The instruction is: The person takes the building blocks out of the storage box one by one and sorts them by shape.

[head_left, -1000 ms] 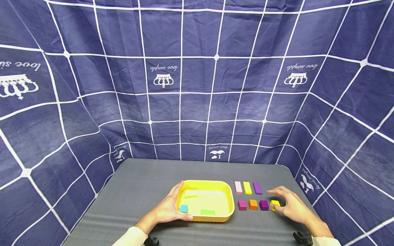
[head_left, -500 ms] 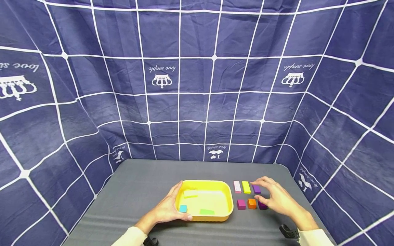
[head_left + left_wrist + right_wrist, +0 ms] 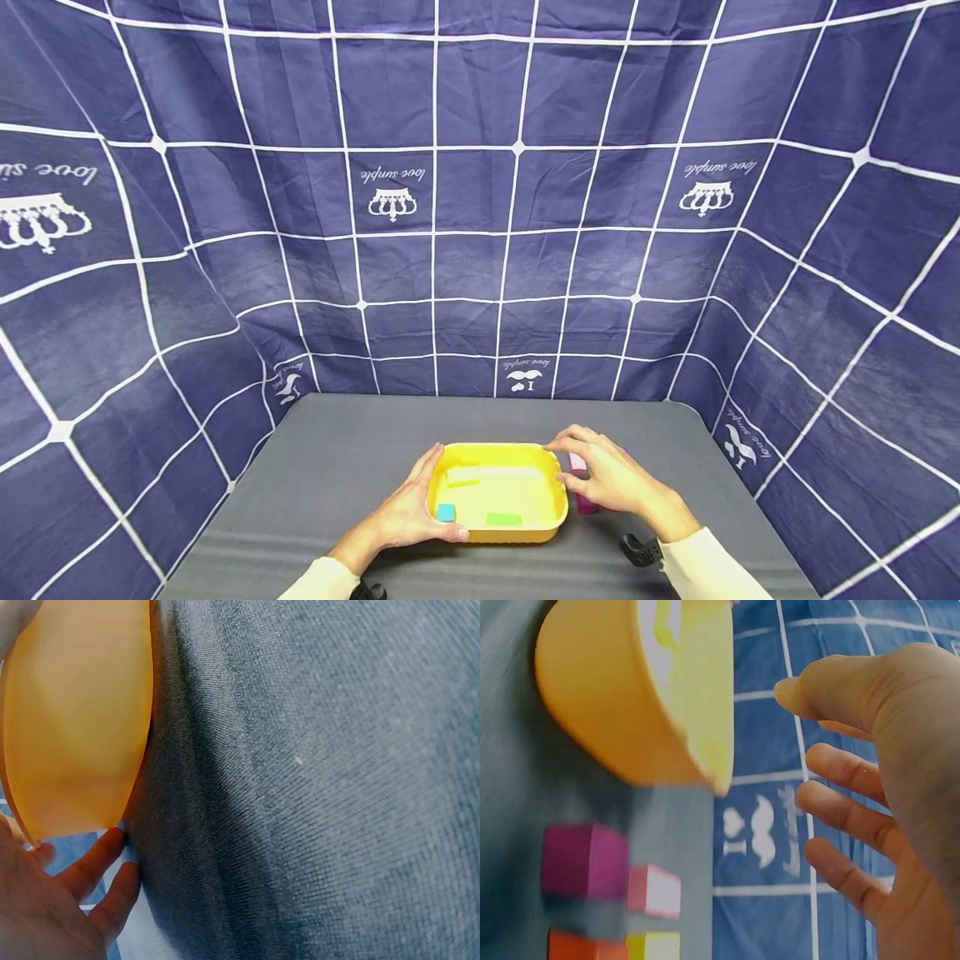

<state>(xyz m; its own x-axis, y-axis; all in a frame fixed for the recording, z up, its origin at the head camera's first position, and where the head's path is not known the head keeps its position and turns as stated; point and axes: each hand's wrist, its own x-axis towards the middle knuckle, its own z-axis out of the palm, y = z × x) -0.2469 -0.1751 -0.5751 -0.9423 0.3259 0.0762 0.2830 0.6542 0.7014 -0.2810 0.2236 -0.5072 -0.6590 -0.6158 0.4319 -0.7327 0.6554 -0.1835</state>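
A yellow tray sits on the grey mat and holds a pale yellow block, a cyan cube and a green block. My left hand grips the tray's left side, thumb on the front rim. In the left wrist view its fingers lie beside the tray wall. My right hand hovers with spread fingers at the tray's right edge and holds nothing. It covers most of the loose blocks there. The right wrist view shows a magenta cube, a pink block, and orange and yellow blocks.
The grey mat covers the table, which is walled on three sides by a dark blue cloth with a white grid. Beside my right hand, a pink block and a magenta cube peek out.
My right hand has swept left from the yellow cube at the row's right end, across the blocks, to the tray's right edge. The left hand has kept its hold on the tray.
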